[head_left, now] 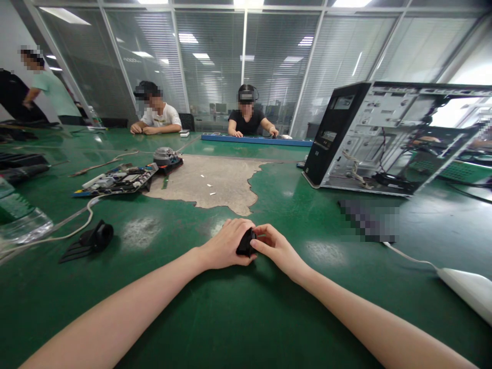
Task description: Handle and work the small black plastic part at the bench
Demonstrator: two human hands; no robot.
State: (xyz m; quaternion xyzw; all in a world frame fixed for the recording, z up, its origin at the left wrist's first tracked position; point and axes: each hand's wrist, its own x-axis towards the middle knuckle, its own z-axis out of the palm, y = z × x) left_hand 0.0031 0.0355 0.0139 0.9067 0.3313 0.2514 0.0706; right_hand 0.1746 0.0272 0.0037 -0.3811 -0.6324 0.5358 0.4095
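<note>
Between my two hands, just above the green table (184, 318), is a small black part (245, 243) whose exact kind I cannot make out. My left hand (226, 243) wraps round it from the left, its fingers over the far side and the thumb below. From the right, my right hand (274, 246) pinches its edge with thumb and fingers. Much of the part is hidden behind my fingers. Farther left lies another black plastic piece (94, 237) with a round opening and a slatted flat side.
An open computer case (334, 133) stands at the right. Left of centre are a motherboard (119, 179) and a round cooler (167, 156). A bare worn patch (215, 179), a plastic bottle (23, 215), a phone-like device (365, 220) and a white power bank (469, 289) surround me. People sit opposite.
</note>
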